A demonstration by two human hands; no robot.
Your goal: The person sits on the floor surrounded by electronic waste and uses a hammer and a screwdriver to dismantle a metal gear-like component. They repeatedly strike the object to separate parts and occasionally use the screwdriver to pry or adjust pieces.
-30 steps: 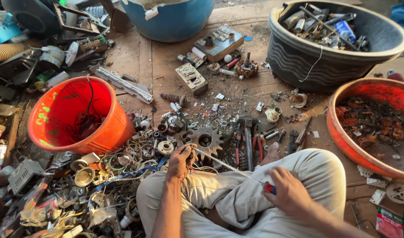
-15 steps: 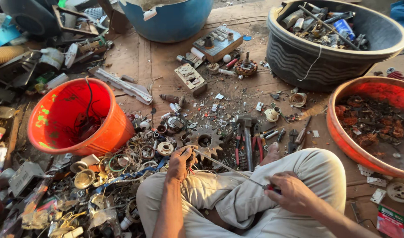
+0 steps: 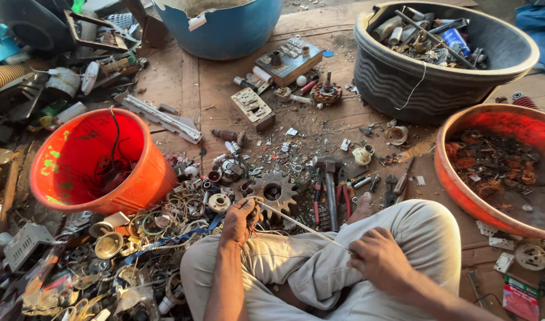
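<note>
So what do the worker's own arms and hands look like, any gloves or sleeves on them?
Both are bare: no gloves, and no sleeves in view on either forearm. The left hand and right hand show no rings, watch or bands that I can make out. The fingers are uncovered. Light grey-beige trousers lie beneath them.

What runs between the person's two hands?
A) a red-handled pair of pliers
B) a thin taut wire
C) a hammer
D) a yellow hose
B: a thin pale wire stretches taut from the left hand to the right hand, above the person's lap; the hammer lies apart on the floor.
</note>
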